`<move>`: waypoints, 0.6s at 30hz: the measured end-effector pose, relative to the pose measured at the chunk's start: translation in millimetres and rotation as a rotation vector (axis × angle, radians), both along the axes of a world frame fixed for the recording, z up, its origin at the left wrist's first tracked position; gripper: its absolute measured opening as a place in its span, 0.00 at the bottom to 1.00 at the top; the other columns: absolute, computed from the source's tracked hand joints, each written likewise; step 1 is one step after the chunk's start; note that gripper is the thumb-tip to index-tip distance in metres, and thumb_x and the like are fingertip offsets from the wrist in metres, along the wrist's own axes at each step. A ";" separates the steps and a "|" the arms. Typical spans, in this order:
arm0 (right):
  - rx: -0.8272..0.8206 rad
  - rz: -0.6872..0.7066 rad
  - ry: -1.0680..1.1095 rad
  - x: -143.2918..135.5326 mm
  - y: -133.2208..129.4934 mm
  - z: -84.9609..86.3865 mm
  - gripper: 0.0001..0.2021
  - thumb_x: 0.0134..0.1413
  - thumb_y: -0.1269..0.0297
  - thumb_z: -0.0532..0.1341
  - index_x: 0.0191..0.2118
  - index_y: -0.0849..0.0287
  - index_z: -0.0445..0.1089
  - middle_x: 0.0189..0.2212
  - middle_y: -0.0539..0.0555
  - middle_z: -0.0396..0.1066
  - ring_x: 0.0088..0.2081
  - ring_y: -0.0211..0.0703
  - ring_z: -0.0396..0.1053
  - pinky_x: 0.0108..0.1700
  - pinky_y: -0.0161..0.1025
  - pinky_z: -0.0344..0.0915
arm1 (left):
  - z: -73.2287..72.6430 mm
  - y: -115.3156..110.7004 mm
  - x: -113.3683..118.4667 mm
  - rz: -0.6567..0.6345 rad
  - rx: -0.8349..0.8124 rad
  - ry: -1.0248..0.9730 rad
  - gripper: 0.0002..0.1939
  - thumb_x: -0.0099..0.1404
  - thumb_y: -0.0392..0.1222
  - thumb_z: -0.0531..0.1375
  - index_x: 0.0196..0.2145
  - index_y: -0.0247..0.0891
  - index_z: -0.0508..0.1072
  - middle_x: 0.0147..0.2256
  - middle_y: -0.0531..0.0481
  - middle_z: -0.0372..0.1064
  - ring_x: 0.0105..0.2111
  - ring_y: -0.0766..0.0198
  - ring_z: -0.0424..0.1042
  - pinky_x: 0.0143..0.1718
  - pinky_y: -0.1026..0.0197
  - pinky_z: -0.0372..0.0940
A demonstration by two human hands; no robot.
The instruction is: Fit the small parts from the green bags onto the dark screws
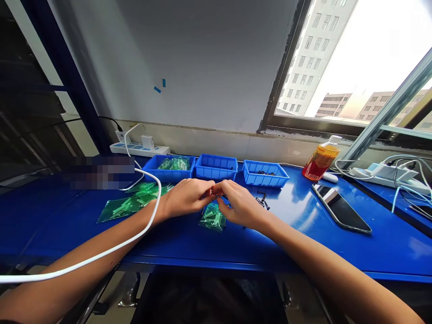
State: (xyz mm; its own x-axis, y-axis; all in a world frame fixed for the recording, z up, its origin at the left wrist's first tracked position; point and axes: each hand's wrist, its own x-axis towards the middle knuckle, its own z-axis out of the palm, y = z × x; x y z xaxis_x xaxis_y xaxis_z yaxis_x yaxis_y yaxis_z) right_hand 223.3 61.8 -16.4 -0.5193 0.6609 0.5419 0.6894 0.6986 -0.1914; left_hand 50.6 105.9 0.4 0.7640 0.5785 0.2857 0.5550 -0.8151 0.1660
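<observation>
My left hand [189,197] and my right hand [239,206] meet above the middle of the blue table, fingertips pinched together. Something small and dark shows between the fingers, too small to make out. Just beneath them lies a small green plastic bag [213,219] with pale strips inside. Several black screws [262,200] are scattered to the right of my right hand. By my left forearm, more green bags [126,204] lie in a loose pile.
Three blue bins line the back: the left one [151,167] holds green bags, the middle one [216,172] stands beside it, the right one [266,180] holds small dark parts. A drink bottle [321,158] and a phone [340,208] sit at right. A white cable [148,225] crosses my left arm.
</observation>
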 end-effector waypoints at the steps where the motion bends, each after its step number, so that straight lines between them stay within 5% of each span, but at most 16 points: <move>1: 0.005 -0.003 0.021 0.0 0.0 0.0 0.09 0.47 0.77 0.53 0.35 0.59 0.60 0.33 0.55 0.69 0.36 0.41 0.66 0.38 0.38 0.64 | 0.2 -0.3 0.1 0.006 -0.001 -0.006 0.09 0.62 0.41 0.50 0.26 0.38 0.63 0.23 0.53 0.67 0.22 0.65 0.66 0.23 0.65 0.51; 9: 0.002 -0.206 0.044 0.8 4.4 -3.9 0.05 0.48 0.71 0.57 0.32 0.57 0.60 0.29 0.52 0.69 0.31 0.40 0.66 0.32 0.36 0.60 | 2.4 -1.8 0.1 0.050 -0.048 -0.090 0.10 0.64 0.41 0.49 0.34 0.39 0.68 0.26 0.53 0.71 0.23 0.66 0.68 0.25 0.66 0.56; 18: 0.028 -0.205 0.058 -0.7 2.6 -3.1 0.01 0.50 0.70 0.58 0.30 0.58 0.63 0.27 0.51 0.69 0.29 0.38 0.65 0.31 0.34 0.59 | 3.9 -2.4 0.6 0.055 -0.066 -0.061 0.11 0.65 0.41 0.48 0.33 0.39 0.69 0.27 0.52 0.72 0.25 0.65 0.69 0.27 0.65 0.57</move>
